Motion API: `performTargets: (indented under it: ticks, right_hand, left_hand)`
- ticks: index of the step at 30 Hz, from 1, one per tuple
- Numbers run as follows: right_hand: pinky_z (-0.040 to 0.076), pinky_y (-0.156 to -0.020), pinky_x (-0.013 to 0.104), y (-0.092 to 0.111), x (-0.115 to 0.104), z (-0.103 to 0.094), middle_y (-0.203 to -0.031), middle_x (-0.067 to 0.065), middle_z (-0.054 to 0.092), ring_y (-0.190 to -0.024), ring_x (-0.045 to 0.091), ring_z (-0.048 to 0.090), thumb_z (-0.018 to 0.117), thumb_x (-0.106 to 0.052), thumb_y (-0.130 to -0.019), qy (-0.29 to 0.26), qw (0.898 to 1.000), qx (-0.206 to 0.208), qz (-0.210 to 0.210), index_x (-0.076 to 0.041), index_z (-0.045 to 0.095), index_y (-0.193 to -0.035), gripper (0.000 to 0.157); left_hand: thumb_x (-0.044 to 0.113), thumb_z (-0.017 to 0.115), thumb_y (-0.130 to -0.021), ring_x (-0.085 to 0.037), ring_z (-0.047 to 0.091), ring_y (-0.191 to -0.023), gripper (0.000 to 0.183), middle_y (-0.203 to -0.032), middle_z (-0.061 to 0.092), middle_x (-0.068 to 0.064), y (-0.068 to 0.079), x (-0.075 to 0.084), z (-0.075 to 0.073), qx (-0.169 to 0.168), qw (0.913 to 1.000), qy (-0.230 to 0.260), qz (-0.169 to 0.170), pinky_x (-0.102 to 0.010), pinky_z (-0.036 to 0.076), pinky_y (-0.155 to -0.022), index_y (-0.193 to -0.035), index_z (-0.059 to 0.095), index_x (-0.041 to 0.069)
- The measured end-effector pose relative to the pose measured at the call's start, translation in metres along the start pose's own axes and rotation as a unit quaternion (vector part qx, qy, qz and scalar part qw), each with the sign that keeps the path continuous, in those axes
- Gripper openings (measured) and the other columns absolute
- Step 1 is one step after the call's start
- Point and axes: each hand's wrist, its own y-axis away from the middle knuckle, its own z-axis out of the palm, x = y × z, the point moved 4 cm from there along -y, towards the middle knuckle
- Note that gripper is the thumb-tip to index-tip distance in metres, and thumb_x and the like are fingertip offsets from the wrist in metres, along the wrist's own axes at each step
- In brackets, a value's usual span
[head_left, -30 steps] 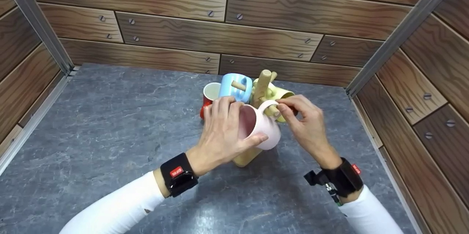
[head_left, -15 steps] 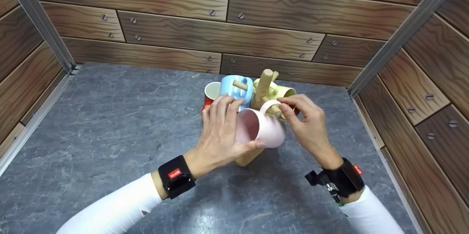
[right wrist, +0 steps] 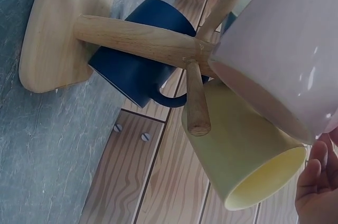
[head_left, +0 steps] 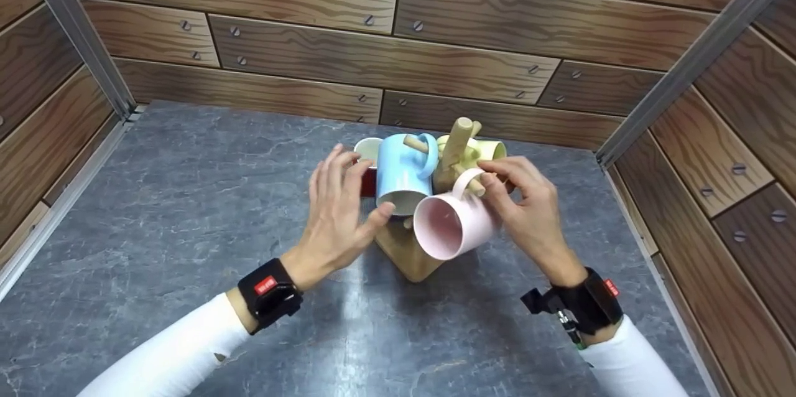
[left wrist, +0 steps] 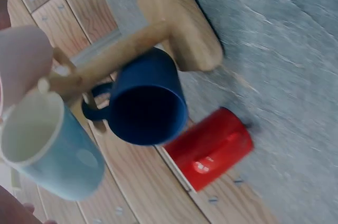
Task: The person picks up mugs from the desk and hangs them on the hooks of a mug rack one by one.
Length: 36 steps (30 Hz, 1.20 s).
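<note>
A pink mug (head_left: 479,226) hangs tilted with its handle around a peg of the wooden mug tree (head_left: 459,143); its mouth faces down-left. My right hand (head_left: 528,207) pinches the mug's handle between thumb and forefinger. My left hand (head_left: 336,216) is off the pink mug, fingers spread, beside the light blue mug (head_left: 398,167). That mug hangs on another peg. Behind hangs a yellow mug (right wrist: 232,145), and lower on the tree a dark blue mug (left wrist: 150,94). In the head view, the dark blue one is hidden.
On the grey tabletop (head_left: 205,198), a red mug (left wrist: 211,147) with a white inside stands left of the tree. The tree's wooden base (head_left: 413,257) shows below the mugs. Wood-patterned walls (head_left: 298,61) enclose the back and sides.
My left hand has let go of the pink mug and moved left. The pink mug has swung right and down, with my right hand still at its handle.
</note>
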Motion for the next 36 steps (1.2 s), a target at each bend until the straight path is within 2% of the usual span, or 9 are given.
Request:
performTargets:
  ticks: [4, 8, 11, 16, 20, 23, 26, 32, 36]
  right_hand:
    - [0.047, -0.073, 0.018, 0.001, 0.003, -0.004, -0.104, 0.011, 0.072, -0.082, 0.008, 0.059, 0.071, 0.006, -0.092, -0.009, 1.0, 0.011, 0.001, -0.001, 0.077, -0.112, 0.022]
    - [0.046, -0.073, 0.017, 0.001, 0.005, -0.01, -0.104, 0.011, 0.071, -0.084, 0.007, 0.058, 0.067, 0.008, -0.093, -0.015, 1.0, 0.021, 0.006, 0.0, 0.077, -0.112, 0.023]
    - [0.046, -0.075, 0.018, 0.001, 0.005, -0.013, -0.105, 0.01, 0.071, -0.087, 0.007, 0.059, 0.066, 0.006, -0.095, -0.014, 1.0, 0.022, 0.013, -0.001, 0.077, -0.112, 0.021]
    - [0.048, -0.077, 0.018, -0.002, 0.004, -0.016, -0.106, 0.008, 0.072, -0.088, 0.008, 0.061, 0.064, 0.002, -0.098, -0.014, 0.999, 0.022, 0.02, -0.002, 0.077, -0.113, 0.02]
    - [0.047, -0.077, 0.019, -0.008, 0.001, -0.016, -0.106, 0.007, 0.072, -0.089, 0.009, 0.061, 0.064, 0.002, -0.098, -0.019, 0.999, 0.03, 0.017, -0.003, 0.077, -0.114, 0.021]
    - [0.047, -0.078, 0.019, -0.015, -0.003, -0.016, -0.106, 0.008, 0.072, -0.09, 0.008, 0.061, 0.065, 0.004, -0.097, -0.021, 0.999, 0.04, 0.009, -0.002, 0.077, -0.112, 0.021]
    - [0.046, -0.078, 0.019, -0.024, -0.007, -0.014, -0.105, 0.011, 0.072, -0.09, 0.007, 0.06, 0.065, 0.006, -0.095, -0.015, 0.999, 0.047, -0.001, 0.0, 0.076, -0.111, 0.021]
    - [0.048, -0.081, 0.02, -0.042, -0.015, -0.008, -0.111, 0.01, 0.073, -0.096, 0.011, 0.063, 0.067, 0.003, -0.096, -0.006, 0.999, 0.035, -0.024, -0.003, 0.077, -0.113, 0.021]
    - [0.05, -0.082, 0.021, -0.05, -0.022, -0.002, -0.118, 0.006, 0.073, -0.102, 0.014, 0.066, 0.067, 0.0, -0.098, -0.013, 0.999, 0.017, -0.041, -0.006, 0.078, -0.116, 0.022]
  left_hand:
    - [0.078, 0.018, -0.099, -0.042, 0.027, -0.149, 0.095, -0.143, 0.044, -0.023, -0.001, -0.013, -0.004, -0.002, 0.9997, 0.008, -0.021, -0.064, 0.015, -0.121, -0.139, 0.05, -0.001]
    - [0.069, 0.032, -0.102, -0.042, 0.029, -0.148, 0.082, -0.143, 0.044, -0.023, -0.002, -0.027, -0.005, -0.006, 0.9987, 0.022, -0.045, -0.061, 0.018, -0.122, -0.139, 0.051, -0.002]
    - [0.059, 0.044, -0.1, -0.04, 0.031, -0.147, 0.071, -0.144, 0.044, -0.021, -0.001, -0.036, -0.005, -0.011, 0.9973, 0.034, -0.065, -0.06, 0.023, -0.12, -0.139, 0.053, 0.0]
    - [0.054, 0.05, -0.099, -0.038, 0.031, -0.149, 0.066, -0.145, 0.043, -0.019, 0.004, -0.042, -0.005, -0.022, 0.9955, 0.043, -0.081, -0.061, 0.027, -0.118, -0.139, 0.055, 0.002]
    - [0.053, 0.052, -0.099, -0.038, 0.03, -0.15, 0.065, -0.145, 0.043, -0.019, 0.005, -0.041, -0.004, -0.025, 0.9959, 0.036, -0.079, -0.061, 0.028, -0.119, -0.139, 0.054, 0.001]
    - [0.05, 0.054, -0.099, -0.039, 0.03, -0.15, 0.063, -0.144, 0.044, -0.02, 0.003, -0.036, -0.006, -0.021, 0.9969, 0.036, -0.067, -0.061, 0.028, -0.119, -0.138, 0.054, 0.001]
    - [0.045, 0.056, -0.1, -0.04, 0.033, -0.148, 0.058, -0.143, 0.045, -0.021, -0.005, -0.028, -0.008, -0.006, 0.9986, 0.037, -0.036, -0.059, 0.029, -0.119, -0.137, 0.055, 0.0]
    - [0.029, 0.061, -0.102, -0.037, 0.049, -0.138, 0.039, -0.133, 0.059, -0.017, -0.034, -0.006, -0.01, 0.042, 0.9969, 0.047, 0.048, -0.053, 0.04, -0.113, -0.131, 0.062, 0.002]
    - [0.024, 0.062, -0.104, -0.033, 0.056, -0.133, 0.031, -0.129, 0.066, -0.012, -0.052, 0.006, -0.007, 0.044, 0.9952, 0.053, 0.069, -0.051, 0.045, -0.109, -0.128, 0.067, 0.005]
